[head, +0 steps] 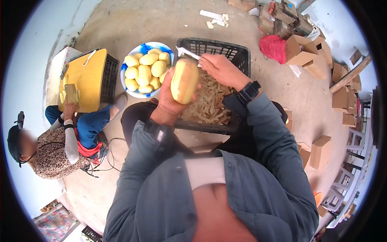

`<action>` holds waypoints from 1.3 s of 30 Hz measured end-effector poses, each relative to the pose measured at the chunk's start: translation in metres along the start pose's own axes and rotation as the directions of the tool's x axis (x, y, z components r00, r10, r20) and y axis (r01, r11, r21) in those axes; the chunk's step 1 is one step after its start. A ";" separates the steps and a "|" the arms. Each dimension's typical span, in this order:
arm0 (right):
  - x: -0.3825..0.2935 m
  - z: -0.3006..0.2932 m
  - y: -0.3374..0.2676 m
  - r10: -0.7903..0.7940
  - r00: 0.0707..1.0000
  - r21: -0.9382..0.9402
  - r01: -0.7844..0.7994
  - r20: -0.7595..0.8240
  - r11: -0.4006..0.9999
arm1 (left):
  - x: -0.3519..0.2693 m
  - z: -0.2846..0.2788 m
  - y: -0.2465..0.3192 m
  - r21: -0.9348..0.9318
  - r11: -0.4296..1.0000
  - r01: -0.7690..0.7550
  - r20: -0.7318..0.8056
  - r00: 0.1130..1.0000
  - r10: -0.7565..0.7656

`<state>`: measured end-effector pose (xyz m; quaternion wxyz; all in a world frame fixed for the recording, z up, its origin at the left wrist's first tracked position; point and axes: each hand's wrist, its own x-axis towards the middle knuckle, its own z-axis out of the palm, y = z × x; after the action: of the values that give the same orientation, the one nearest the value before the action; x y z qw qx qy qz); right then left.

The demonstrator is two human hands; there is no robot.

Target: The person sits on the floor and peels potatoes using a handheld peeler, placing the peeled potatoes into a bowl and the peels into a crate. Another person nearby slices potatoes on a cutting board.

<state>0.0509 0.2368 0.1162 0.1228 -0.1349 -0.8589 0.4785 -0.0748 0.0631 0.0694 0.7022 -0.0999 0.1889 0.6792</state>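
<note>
My left hand [169, 99] grips a large potato [185, 81], mostly bare yellow flesh with a strip of brownish skin along its middle. In my right hand [222, 68] is a white-handled peeler [188, 53], its head pointing up and left just above the potato's far end. Both hands are over a black plastic crate [246, 57], where a heap of potato peelings [208, 104] lies. Left of the crate stands a blue-and-white basin [123, 77] piled with several peeled potatoes [144, 75].
At the left, a co-worker [57, 151] sits holding a cleaver [71, 93] over a yellow board [87, 78] with potato pieces. Cables [113, 151] trail on the floor behind. Cardboard boxes [302, 51] and a red mesh sack [272, 48] lie at the right. Paper scraps [216, 18] litter the far floor.
</note>
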 end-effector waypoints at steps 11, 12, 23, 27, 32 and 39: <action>-0.002 -0.008 0.007 0.001 1.000 -0.112 -0.003 -0.019 0.994 | 0.009 0.013 -0.008 0.317 0.939 -0.133 -0.122 0.976 0.179; -0.001 -0.008 0.008 -0.007 1.000 -0.120 0.004 -0.025 0.993 | 0.012 0.010 -0.007 0.309 0.941 -0.136 -0.058 0.985 0.162; -0.008 -0.012 0.007 0.027 0.999 -0.014 -0.027 0.029 1.000 | 0.015 0.005 -0.006 0.275 0.955 -0.107 0.027 0.994 0.103; -0.009 -0.014 0.004 0.103 0.990 0.095 -0.112 0.099 0.989 | 0.012 0.007 -0.006 0.246 0.964 -0.098 0.054 0.995 0.087; -0.011 -0.015 -0.002 0.086 0.989 0.101 -0.098 0.120 0.990 | 0.011 0.010 -0.005 0.363 0.923 -0.129 0.010 0.991 0.135; -0.014 -0.009 -0.009 -0.038 0.999 -0.085 0.041 0.029 0.996 | 0.021 0.001 -0.002 0.339 0.935 -0.103 -0.022 0.993 0.117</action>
<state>0.0660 0.2346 0.1268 0.1144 -0.1165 -0.8829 0.4404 -0.0722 0.0822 0.0614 0.6657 0.0184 0.3223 0.6728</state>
